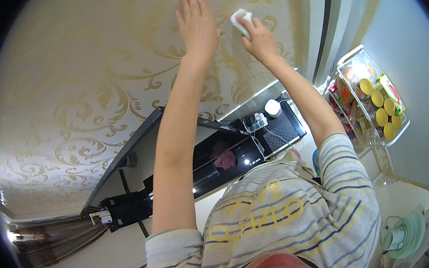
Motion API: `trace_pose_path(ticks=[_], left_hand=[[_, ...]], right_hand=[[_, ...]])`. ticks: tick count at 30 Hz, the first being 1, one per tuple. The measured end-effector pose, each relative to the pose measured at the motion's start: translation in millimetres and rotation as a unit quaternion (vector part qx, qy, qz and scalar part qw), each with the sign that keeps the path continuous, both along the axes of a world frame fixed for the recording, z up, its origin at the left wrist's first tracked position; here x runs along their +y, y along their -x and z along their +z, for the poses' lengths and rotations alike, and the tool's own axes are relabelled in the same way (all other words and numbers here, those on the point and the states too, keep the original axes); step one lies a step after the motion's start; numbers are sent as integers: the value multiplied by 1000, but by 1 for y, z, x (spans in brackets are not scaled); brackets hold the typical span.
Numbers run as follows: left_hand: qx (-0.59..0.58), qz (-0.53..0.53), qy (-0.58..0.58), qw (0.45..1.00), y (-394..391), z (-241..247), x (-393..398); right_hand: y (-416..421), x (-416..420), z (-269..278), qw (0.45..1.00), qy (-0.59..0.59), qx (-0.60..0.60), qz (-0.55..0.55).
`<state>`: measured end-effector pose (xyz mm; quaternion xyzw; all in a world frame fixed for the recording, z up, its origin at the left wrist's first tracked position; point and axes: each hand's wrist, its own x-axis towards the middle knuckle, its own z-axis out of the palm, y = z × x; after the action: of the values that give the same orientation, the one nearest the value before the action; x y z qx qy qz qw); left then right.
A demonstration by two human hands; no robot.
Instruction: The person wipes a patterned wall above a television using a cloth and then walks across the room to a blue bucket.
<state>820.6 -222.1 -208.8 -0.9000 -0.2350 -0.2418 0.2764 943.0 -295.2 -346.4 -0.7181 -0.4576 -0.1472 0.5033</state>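
My left hand point(197, 24) is raised to the wall point(140, 66), which has cream wallpaper with gold scrollwork. Its palm side faces the paper, the fingers extended and slightly apart, and nothing is held; firm contact is hard to tell. To its right, my right hand point(260, 40) grips a folded white cloth or wipe point(241, 21) between thumb and fingers. The cloth is at the wallpaper, near the wall's right-hand trim. Part of it is hidden by the fingers.
Below my arms, a television point(124, 156) stands by a glossy black cabinet point(243, 152) bearing a crumpled dark-red cloth point(225, 160), a power strip point(256, 123) and a white rounded device point(273, 108). At right are a white rack point(367, 93) of yellow-lidded jars and a pale-green basket point(408, 235).
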Motion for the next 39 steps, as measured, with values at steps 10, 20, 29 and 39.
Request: trace_pose_path(ticks=[10,20,29,39], left_hand=[[41,48,78,995,28,-82,-14],[64,70,68,993,28,-97,-3],[44,77,-7,996,26,-114,12],[48,66,54,995,22,-101,-6]], right_hand=[[-25,-27,-77,994,82,49,-56],[-65,4,-83,984,43,111,-133],[-2,10,-136,973,64,213,-65],[7,4,-130,972,-41,216,-80]])
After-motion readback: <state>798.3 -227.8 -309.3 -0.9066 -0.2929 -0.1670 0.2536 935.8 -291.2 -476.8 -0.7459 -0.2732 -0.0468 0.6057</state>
